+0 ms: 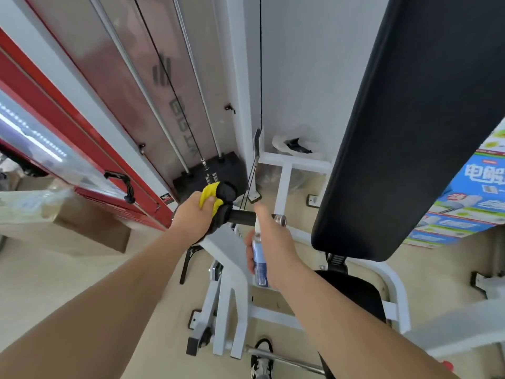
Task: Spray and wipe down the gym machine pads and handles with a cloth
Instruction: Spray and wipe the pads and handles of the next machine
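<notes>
Cloth (208,196) was gripped round the machine handle (241,217) by the left hand (191,214), evidently for wiping. At its 4 o'clock, the right hand (273,239) clasped the spray bottle (259,265), nozzle toward the handle. Back pad (410,119) lay at 2 o'clock.

The beige floor (82,269) carries the white frame (226,324) of the machine. On the floor, a brown carton (90,225) lies at the left and a blue box (470,203) stands at the right. A shoe (261,359) stands near the frame.

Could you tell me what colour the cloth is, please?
The cloth is yellow and black; the head view shows it best.
</notes>
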Demonstrator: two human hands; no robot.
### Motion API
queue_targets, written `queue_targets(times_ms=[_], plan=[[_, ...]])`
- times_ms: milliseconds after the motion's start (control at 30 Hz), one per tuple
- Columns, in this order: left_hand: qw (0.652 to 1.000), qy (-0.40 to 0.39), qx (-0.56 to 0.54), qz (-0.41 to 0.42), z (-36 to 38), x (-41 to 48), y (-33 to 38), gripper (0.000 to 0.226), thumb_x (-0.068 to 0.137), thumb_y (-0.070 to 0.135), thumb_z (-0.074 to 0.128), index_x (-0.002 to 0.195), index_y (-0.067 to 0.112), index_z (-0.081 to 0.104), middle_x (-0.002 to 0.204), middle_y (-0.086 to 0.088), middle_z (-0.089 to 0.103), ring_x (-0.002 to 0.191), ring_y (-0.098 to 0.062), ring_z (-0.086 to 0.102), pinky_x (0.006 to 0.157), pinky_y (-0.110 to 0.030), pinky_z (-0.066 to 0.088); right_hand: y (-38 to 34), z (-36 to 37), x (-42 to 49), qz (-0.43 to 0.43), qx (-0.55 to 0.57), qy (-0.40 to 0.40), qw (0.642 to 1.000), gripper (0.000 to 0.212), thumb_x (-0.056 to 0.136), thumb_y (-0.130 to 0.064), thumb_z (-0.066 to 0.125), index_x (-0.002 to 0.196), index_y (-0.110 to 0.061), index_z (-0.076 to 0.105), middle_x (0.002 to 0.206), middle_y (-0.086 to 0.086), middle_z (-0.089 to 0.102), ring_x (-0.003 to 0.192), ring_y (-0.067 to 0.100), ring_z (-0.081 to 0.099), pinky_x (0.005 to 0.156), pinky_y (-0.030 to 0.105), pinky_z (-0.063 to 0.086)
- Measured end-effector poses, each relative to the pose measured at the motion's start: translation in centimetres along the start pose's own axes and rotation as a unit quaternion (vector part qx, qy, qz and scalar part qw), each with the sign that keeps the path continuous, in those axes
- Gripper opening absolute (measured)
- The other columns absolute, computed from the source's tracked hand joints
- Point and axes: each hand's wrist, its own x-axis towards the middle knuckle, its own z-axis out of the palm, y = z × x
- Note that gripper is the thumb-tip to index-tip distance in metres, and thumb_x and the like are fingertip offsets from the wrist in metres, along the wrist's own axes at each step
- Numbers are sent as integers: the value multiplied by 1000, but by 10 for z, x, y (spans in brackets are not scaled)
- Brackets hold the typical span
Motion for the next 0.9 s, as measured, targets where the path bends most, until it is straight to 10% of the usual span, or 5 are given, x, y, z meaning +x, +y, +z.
queue_targets(times_ms=[667, 900], plan=[[994, 72, -65, 55, -11, 3, -8, 31, 108, 42, 43, 92, 16, 47, 74, -1, 53, 65, -15, 53, 46, -21, 36, 22, 12, 18, -3, 104, 97, 990, 58, 84, -65, 63, 59, -13, 54, 53, 6, 50, 41, 18, 41, 48, 24, 38], [977, -11, 69, 201, 33, -20, 6, 63, 108, 52, 18, 120, 12, 65, 119, -9, 65, 116, -33, 55, 103, -44, 40, 31, -12, 1, -6, 111, 79, 991, 76, 84, -84, 60, 50, -16, 56, 54, 7, 52, 41, 20, 46, 51, 29, 40]])
